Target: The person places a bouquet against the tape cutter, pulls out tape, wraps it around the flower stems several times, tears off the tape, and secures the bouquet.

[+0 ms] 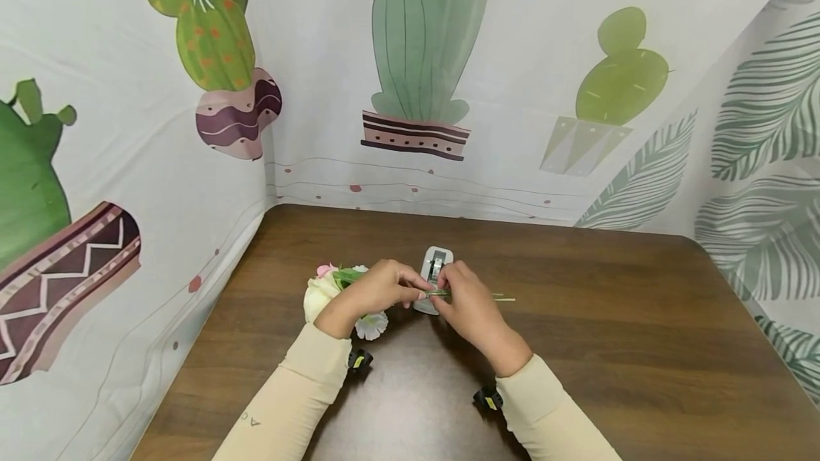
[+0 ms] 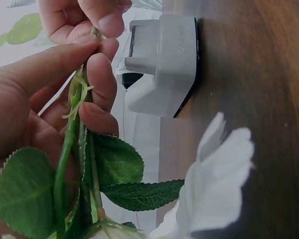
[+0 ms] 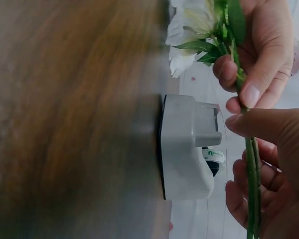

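Note:
Between both hands lies a bunch of artificial flowers, its green stems [image 3: 252, 184] pointing right. My left hand [image 1: 383, 287] pinches the stems just below the leaves [image 2: 118, 159]. A cream rose [image 1: 320, 294], a pink flower [image 1: 325, 270] and a white flower [image 1: 371, 326] show around that wrist. Close beside it, my right hand [image 1: 472, 306] pinches the same stems between thumb and fingers. Thin pale-green shreds [image 2: 78, 94] cling to the stems in the left wrist view. A light grey tape dispenser [image 3: 182, 149] stands just behind the hands, partly covered by them in the head view.
The brown wooden table [image 1: 615, 319] extends to both sides of the hands. White cloth printed with cacti and leaves [image 1: 320, 91] hangs behind and at the sides. Black wrist devices [image 1: 360, 360] sit below the cream sleeves [image 1: 551, 397].

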`<state>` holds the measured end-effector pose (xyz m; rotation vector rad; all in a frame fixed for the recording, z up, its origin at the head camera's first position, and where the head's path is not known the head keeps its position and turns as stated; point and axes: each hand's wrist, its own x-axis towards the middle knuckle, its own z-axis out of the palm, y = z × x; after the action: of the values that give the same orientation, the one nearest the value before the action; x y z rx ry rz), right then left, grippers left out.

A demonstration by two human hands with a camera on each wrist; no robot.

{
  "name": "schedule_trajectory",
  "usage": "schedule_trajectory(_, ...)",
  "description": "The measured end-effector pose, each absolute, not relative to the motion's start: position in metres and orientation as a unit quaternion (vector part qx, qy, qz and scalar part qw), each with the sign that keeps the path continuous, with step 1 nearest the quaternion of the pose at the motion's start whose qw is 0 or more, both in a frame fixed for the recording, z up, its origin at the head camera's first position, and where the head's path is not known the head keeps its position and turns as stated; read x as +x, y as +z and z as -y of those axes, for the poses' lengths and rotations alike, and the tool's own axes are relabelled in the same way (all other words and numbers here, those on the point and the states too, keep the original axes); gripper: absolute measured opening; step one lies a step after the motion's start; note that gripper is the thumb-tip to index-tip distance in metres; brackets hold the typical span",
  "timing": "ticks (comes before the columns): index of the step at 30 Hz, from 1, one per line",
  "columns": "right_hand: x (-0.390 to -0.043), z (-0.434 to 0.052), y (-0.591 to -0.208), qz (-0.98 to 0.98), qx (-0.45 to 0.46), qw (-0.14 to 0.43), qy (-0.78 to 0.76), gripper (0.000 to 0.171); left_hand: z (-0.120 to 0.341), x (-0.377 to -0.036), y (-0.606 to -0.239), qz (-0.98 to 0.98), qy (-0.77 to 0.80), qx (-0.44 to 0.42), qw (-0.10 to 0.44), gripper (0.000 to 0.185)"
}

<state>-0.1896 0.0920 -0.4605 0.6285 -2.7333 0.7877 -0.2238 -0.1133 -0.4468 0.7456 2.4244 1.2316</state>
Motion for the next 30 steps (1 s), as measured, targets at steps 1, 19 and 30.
schedule_trajectory(1,-0.1901,-0.0919,-0.4613,0.933,0.216,0.119,0.262,0.03,0.1134,-0.2237,-0.4468,-0.848,0.433,0.26,0.16,0.022)
schedule_trajectory(19,-0.1964,-0.0924,-0.4653,0.913,0.301,0.242,0.134,0.026,0.1145,-0.2231,-0.4447,-0.84,0.454,0.25,0.159,0.021)
schedule_trajectory(30,-0.1954,-0.0937,-0.4646,0.928,0.263,0.208,0.163,0.029,0.1121,-0.2233,-0.4444,-0.842,0.452,0.258,0.145,0.021)
